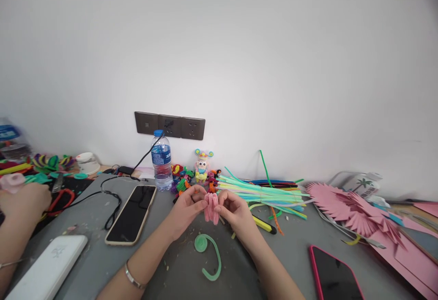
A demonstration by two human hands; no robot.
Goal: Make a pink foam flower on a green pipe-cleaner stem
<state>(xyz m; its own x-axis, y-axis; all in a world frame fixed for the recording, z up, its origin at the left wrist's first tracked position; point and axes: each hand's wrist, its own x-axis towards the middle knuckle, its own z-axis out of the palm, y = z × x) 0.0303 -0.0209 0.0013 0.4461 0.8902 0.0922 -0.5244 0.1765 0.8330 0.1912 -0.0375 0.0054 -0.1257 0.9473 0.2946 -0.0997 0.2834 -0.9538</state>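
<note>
Between my two hands, above the middle of the grey table, is a bundle of pink pipe cleaner (211,209) bent into close upright folds. My left hand (189,209) pinches its left side between thumb and fingers. From the right, my right hand (233,209) grips the other side with curled fingers. On the table just below lies a green pipe cleaner (201,243), one end wound into a flat coil and the rest curving away as a tail. Behind my right hand spreads a pile of loose pipe cleaners (263,193) in mint, blue and yellow.
A phone (132,215), a water bottle (161,161) and a white power bank (51,266) stand or lie leftward. Beyond my hands sits a small figurine (202,168). Rightward are a yellow cutter (263,224), a pink-cased phone (337,275) and folded pink paper (356,209). Another person's hand (25,204) shows far left.
</note>
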